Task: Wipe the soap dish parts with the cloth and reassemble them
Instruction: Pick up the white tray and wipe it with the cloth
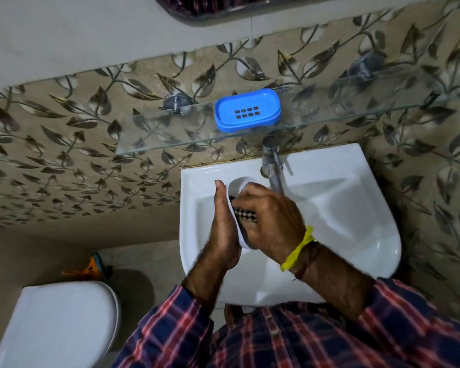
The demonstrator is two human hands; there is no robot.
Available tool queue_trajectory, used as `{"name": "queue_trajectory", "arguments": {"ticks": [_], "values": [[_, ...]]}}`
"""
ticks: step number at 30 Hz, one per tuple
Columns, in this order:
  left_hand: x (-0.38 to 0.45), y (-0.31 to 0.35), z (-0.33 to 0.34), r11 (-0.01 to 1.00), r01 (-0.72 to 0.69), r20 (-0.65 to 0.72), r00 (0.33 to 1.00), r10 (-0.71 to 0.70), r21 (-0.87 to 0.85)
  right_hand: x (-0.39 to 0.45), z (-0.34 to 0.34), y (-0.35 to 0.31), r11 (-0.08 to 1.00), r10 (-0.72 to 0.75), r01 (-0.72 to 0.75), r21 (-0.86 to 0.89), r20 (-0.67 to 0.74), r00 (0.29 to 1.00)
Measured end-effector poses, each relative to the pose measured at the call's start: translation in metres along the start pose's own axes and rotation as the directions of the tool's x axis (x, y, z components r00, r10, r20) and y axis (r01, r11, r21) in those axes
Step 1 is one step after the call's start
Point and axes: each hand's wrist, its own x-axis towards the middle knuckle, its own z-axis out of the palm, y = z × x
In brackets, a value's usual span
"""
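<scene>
Soap dish base (235, 187), white, being held over sink (356, 208); left hand (223, 224) cupping it, right hand (271, 221) pressing checked cloth (246, 219) inside. Blue tray (247, 110) resting on glass shelf (356, 112). Advice: rub corners, keeping firm support.

Dim, cool indoor light, brightest on the white sink (356, 208) at centre-right. Soft glare on the basin's slope toward 3 o'clock; faint sheen along the glass shelf (170, 139) edge. Murky shadow at 8 o'clock beside the toilet lid (59, 320). Strong wide-angle bending toward 12 and 9 o'clock, tile lines curved. Slight motion blur throughout, softest at the edges.
</scene>
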Motion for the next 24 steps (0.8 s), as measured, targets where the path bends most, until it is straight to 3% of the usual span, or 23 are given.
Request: {"name": "queue_trajectory", "arguments": {"ticks": [2,5,9,12,14,16,18,21,24], "values": [[0.000,-0.003,-0.001,0.999,0.037,0.011,0.999,-0.037,0.011,0.002,-0.004,0.008,0.999,0.003,-0.001,-0.050,0.031,1.000],[0.001,-0.011,0.002,0.999,0.023,-0.033,0.999,-0.024,-0.031,0.010,-0.005,0.003,0.998,0.051,-0.053,-0.031,-0.045,0.998],[0.000,-0.006,-0.004,0.997,0.068,-0.013,0.998,-0.068,-0.026,0.001,-0.002,-0.003,1.000,0.019,-0.019,-0.001,0.086,0.996],[-0.002,-0.011,0.007,0.999,0.028,-0.002,1.000,-0.028,0.036,0.007,-0.005,0.008,0.986,0.160,-0.163,-0.041,-0.061,0.985],[-0.001,-0.010,0.013,1.000,0.014,-0.007,1.000,-0.014,0.024,0.014,-0.007,0.003,0.989,0.142,-0.139,0.041,-0.091,0.986],[-0.002,-0.001,0.009,1.000,0.030,0.014,0.999,-0.030,0.003,0.009,-0.007,-0.001,0.995,0.034,-0.036,0.091,0.024,0.999],[0.000,0.005,0.001,0.997,0.052,0.003,0.999,-0.052,0.049,0.000,-0.011,0.003,1.000,0.021,-0.022,0.003,0.167,0.986],[0.000,0.014,0.005,0.991,0.052,-0.006,0.999,-0.051,0.123,-0.002,-0.013,0.010,0.990,0.139,-0.134,-0.043,0.141,0.980],[0.002,0.022,0.009,0.993,0.048,-0.028,0.999,-0.045,0.103,-0.001,-0.012,0.003,0.997,0.080,-0.070,-0.044,0.270,0.959]]}}
